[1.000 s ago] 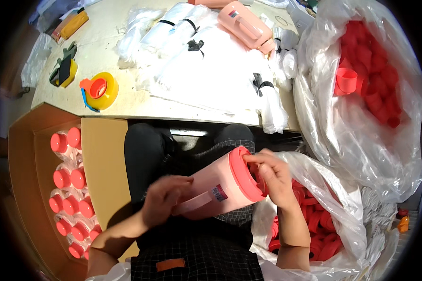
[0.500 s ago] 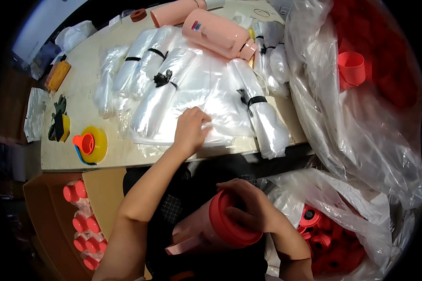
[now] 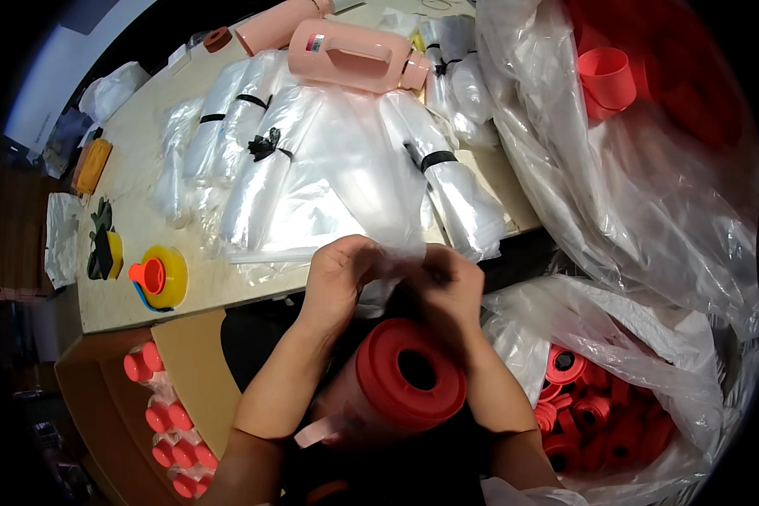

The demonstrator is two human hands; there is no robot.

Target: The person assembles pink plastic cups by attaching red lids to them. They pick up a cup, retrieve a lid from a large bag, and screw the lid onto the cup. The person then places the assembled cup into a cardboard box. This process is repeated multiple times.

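Note:
A transparent plastic bag point(image 3: 378, 190) stretches from the stack on the table toward me, its near edge gathered between my two hands. My left hand point(image 3: 337, 274) is closed on that edge, fingers pinched. My right hand point(image 3: 449, 287) is closed on it too, close beside the left; its fingertips are partly hidden. Below the hands, a pink jug point(image 3: 346, 409) with a side handle leans in my lap, untouched by either hand. Its red top point(image 3: 379, 371) has a round dark opening and tilts up toward me.
Tied rolls of plastic bags point(image 3: 455, 194) flank the stack. Another pink jug point(image 3: 346, 55) lies behind it. A yellow tape roll point(image 3: 173, 278) sits at the table's left. Red lids fill a lined bag point(image 3: 594, 409) at right; a carton point(image 3: 190, 371) with red-capped items stands at left.
My right hand has let go of the jug's top and risen to the bag's edge. My left hand has drawn the bag toward me. The view has shifted slightly.

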